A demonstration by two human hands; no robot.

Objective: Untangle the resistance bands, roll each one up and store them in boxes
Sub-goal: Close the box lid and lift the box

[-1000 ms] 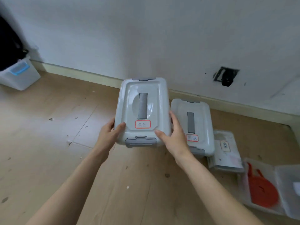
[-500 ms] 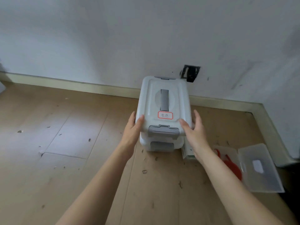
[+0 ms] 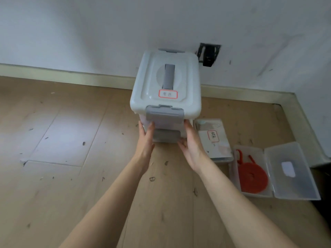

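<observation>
A white storage box point(image 3: 166, 83) with a grey handle, grey latches and a red-framed label sits stacked on a second white box point(image 3: 167, 136), of which only the front latch and a strip show. My left hand point(image 3: 146, 140) presses flat against the lower box's left front corner. My right hand point(image 3: 191, 144) lies along its right front corner, fingers straight and thumb at the front. A rolled red resistance band point(image 3: 250, 176) lies in an open clear case point(image 3: 232, 169) on the floor at the right.
A flat closed clear box point(image 3: 213, 140) with a red-framed label lies right of the stack. The open case's lid point(image 3: 293, 170) is folded out toward the corner. The wall point(image 3: 107, 33) is right behind the stack, with a black socket hole point(image 3: 208, 54). The wooden floor point(image 3: 62, 140) carries small debris.
The labelled box, carried in both hands a second ago, now rests on top of the other white box. Both hands have slid down from it to the lower box's front corners.
</observation>
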